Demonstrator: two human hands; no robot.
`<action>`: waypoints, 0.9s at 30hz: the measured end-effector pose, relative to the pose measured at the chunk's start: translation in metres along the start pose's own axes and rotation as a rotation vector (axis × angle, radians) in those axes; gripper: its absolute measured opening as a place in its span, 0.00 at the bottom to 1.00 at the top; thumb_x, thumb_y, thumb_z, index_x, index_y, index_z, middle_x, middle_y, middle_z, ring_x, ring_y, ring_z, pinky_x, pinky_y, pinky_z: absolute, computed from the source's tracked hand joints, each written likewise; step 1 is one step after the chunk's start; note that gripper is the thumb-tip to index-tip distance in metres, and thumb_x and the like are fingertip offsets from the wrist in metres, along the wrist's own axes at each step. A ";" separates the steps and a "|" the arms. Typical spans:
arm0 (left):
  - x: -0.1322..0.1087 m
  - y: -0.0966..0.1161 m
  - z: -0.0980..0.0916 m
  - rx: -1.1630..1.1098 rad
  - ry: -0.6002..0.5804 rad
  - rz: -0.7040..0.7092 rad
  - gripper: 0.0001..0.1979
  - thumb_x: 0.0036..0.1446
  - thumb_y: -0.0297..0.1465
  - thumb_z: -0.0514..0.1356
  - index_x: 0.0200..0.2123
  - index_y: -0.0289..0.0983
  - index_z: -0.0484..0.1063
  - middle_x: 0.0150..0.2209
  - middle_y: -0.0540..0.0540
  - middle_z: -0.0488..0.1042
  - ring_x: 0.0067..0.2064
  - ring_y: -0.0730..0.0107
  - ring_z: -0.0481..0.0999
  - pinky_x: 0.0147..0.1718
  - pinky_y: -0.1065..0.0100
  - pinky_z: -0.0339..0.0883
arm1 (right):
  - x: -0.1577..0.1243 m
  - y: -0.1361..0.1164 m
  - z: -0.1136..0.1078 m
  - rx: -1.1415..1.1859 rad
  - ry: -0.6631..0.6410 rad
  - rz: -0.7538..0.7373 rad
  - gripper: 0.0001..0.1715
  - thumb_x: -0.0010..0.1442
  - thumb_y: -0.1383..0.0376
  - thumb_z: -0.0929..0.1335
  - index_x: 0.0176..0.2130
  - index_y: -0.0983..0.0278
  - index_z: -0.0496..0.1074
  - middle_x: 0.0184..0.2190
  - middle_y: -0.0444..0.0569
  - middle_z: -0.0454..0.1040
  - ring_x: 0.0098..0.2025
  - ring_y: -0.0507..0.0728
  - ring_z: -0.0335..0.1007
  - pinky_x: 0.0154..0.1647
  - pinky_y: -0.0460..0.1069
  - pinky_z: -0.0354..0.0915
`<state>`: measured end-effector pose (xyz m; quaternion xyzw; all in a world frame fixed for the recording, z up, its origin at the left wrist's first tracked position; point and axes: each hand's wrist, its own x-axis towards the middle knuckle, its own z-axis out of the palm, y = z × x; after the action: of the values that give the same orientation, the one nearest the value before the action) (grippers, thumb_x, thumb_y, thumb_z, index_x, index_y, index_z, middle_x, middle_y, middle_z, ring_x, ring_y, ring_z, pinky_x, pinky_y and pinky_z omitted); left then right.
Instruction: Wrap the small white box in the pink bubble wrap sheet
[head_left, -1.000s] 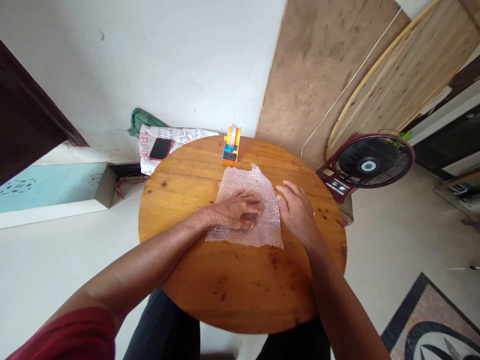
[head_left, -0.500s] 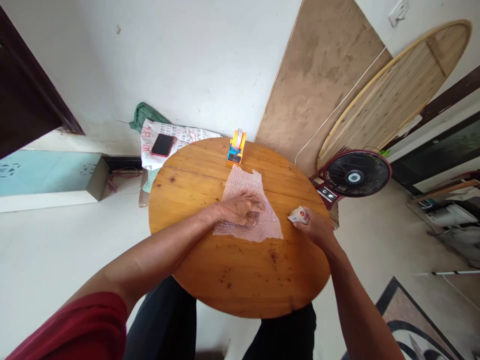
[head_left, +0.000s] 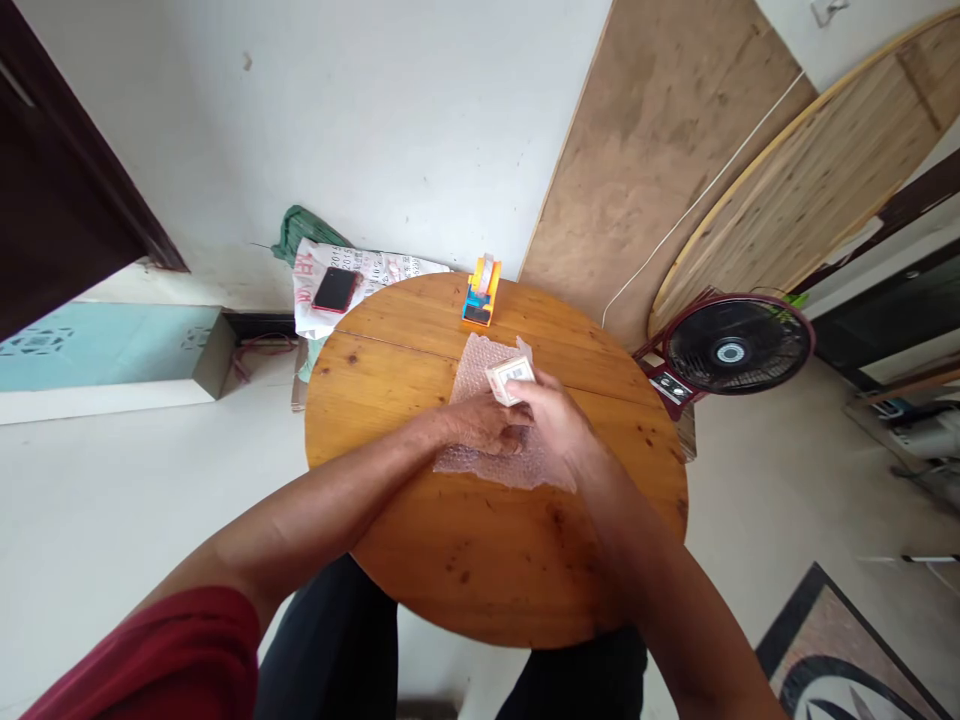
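Wooden and round, the table [head_left: 465, 560] is shiny orange-brown with dark knots. On it lies a bumpy, see-through sheet of bubble wrap [head_left: 480, 362]. The left hand [head_left: 480, 425] lies palm down on the near part of the sheet, pressing it and gripping nothing. The right hand [head_left: 559, 425] is close beside it and pinches a small box [head_left: 511, 378] of white card at its fingertips, over the middle of the sheet. Past both hands, at the far table edge, stands an orange and blue plastic tape holder [head_left: 481, 290]. Far off to the right is a round dark fan [head_left: 735, 345].
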<state>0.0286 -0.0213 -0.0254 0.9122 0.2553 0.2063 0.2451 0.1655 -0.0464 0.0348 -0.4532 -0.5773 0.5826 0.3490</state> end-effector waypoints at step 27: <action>0.000 -0.024 -0.030 -0.064 0.035 -0.167 0.14 0.52 0.27 0.59 0.44 0.38 0.71 0.49 0.45 0.72 0.51 0.64 0.71 0.53 0.63 0.64 | -0.011 0.046 -0.065 -0.792 0.049 -0.238 0.31 0.51 0.66 0.69 0.55 0.61 0.67 0.49 0.51 0.75 0.47 0.60 0.71 0.49 0.55 0.66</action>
<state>0.0045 0.0068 -0.0154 0.8757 0.3279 0.2093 0.2861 0.2349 -0.0379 -0.0041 -0.4964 -0.7966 0.2602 0.2263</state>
